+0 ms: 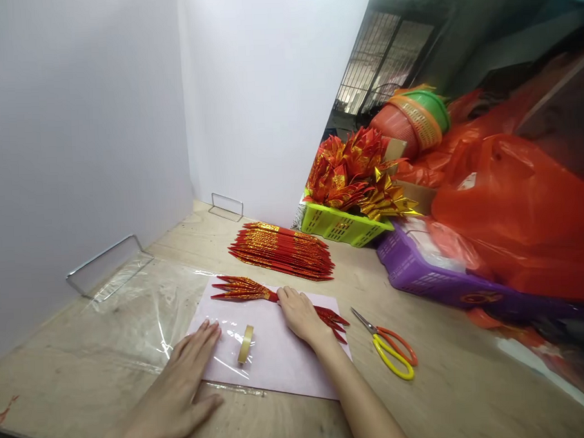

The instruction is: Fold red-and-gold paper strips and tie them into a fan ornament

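Observation:
My left hand [192, 365] lies flat with fingers stretched over the plastic film [127, 323] and the left edge of a pale pink sheet [279, 368]. A roll of tape [246, 344] stands on the film between my hands. My right hand [301, 314] rests over the middle of a bundle of folded red and gold paper [244, 289], which fans out on both sides of it. Its fingers are curled over the narrow middle. Scissors [387, 347] with one orange and one yellow handle lie to the right of the sheet, blades partly apart.
Behind the sheet lies a stack of folded red paper strips [281, 250]. A lime-green basket [343, 223] holds red and gold paper flowers. To the right are a purple basket [435, 287] and red plastic bags [518, 202]. Wire stands [107, 266] support white panels [79, 125].

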`<state>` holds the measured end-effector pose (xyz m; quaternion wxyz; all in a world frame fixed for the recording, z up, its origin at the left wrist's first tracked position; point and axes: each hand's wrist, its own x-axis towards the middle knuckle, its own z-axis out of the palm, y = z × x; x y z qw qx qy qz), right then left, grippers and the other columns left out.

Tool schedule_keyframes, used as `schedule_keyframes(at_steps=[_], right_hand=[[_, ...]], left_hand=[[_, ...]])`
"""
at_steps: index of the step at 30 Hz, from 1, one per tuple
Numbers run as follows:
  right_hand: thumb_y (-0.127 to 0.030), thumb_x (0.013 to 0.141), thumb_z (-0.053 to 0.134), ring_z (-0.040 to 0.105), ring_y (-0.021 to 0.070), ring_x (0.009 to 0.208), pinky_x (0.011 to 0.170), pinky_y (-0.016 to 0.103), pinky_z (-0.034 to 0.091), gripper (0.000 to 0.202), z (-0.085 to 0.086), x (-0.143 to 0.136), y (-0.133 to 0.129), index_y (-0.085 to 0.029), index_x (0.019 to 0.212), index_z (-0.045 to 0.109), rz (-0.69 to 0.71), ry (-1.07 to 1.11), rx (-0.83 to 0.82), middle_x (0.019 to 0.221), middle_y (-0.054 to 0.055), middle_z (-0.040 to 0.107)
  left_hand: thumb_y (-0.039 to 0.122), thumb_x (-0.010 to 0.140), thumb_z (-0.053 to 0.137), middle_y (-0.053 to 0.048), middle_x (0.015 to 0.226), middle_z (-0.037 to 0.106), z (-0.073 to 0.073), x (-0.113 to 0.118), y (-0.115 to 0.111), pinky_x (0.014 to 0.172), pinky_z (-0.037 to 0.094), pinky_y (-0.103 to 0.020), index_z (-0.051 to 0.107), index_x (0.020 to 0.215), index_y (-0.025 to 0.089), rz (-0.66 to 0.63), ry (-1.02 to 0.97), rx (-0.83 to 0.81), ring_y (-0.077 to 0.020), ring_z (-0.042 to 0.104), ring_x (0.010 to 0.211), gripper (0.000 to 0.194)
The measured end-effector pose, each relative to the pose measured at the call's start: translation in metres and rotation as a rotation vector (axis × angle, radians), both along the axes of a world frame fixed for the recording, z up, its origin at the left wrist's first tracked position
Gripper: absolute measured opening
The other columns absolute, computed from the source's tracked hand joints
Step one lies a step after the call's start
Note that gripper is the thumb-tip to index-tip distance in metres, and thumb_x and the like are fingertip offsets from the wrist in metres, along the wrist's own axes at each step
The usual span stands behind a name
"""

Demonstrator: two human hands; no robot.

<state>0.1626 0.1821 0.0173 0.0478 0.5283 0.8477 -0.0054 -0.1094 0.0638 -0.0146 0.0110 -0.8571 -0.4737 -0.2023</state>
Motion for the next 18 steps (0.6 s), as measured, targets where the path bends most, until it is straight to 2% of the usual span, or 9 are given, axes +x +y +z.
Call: schedule_keyframes(at_steps=[3,5,9,12,15,18], right_hand=[[-0.005,0.095,0.031,0.057,0.021,0.093,0.075,0.031,0.037,0.026,0.008,0.003,0.001,-0.017,0.104,0.053,-0.027,0.015,-0.019,0.107,0.01,0.062],[-0.003,0.094,0.03,0.058,0.0213,0.09,0.072,0.031,0.035,0.028,0.017,0.006,0.0,-0.017,0.103,0.052,-0.06,0.016,-0.02,0.102,0.01,0.064],[-0.002,0.094,0.029,0.06,0.0219,0.083,0.067,0.031,0.032,0.027,0.038,0.014,-0.006,-0.016,0.1,0.052,-0.123,0.012,0.005,0.092,0.008,0.066],[-0.007,0.098,0.029,0.06,0.0218,0.083,0.067,0.03,0.03,0.023,0.056,0.018,-0.016,-0.017,0.1,0.05,-0.138,0.023,0.043,0.093,0.008,0.066],[-0.014,0.1,0.03,0.058,0.0213,0.082,0.067,0.03,0.03,0.02,0.071,0.018,-0.033,-0.019,0.099,0.049,-0.119,0.043,0.067,0.092,0.005,0.065],[-0.008,0.097,0.033,0.055,0.0206,0.076,0.066,0.031,0.031,0.021,0.076,0.016,-0.059,-0.021,0.095,0.049,-0.049,0.077,0.087,0.087,0.003,0.062]], left_hand=[[0.052,0.09,0.051,-0.012,0.15,0.041,-0.011,0.005,0.006,0.106,0.04,-0.041,-0.002,0.154,0.021,-0.038,0.099,0.033,-0.0296,0.044,0.134,0.089],[0.056,0.091,0.048,-0.012,0.15,0.041,-0.014,0.008,0.019,0.107,0.04,-0.041,-0.003,0.154,0.022,-0.038,0.108,0.04,-0.0288,0.045,0.134,0.088],[0.059,0.092,0.045,-0.01,0.151,0.039,-0.019,0.008,0.047,0.11,0.037,-0.04,0.014,0.154,0.023,-0.066,0.107,-0.002,-0.0285,0.043,0.136,0.078],[0.061,0.092,0.042,-0.011,0.151,0.039,-0.02,0.01,0.067,0.112,0.034,-0.04,0.028,0.151,0.02,-0.08,0.122,-0.064,-0.0284,0.039,0.139,0.073],[0.062,0.091,0.042,-0.013,0.152,0.037,-0.015,0.018,0.085,0.114,0.029,-0.042,0.036,0.147,0.017,-0.059,0.121,-0.161,-0.0289,0.034,0.141,0.072],[0.059,0.087,0.05,-0.013,0.146,0.047,-0.006,0.015,0.094,0.114,0.026,-0.048,0.046,0.141,0.02,0.012,0.071,-0.265,-0.0309,0.04,0.137,0.066]])
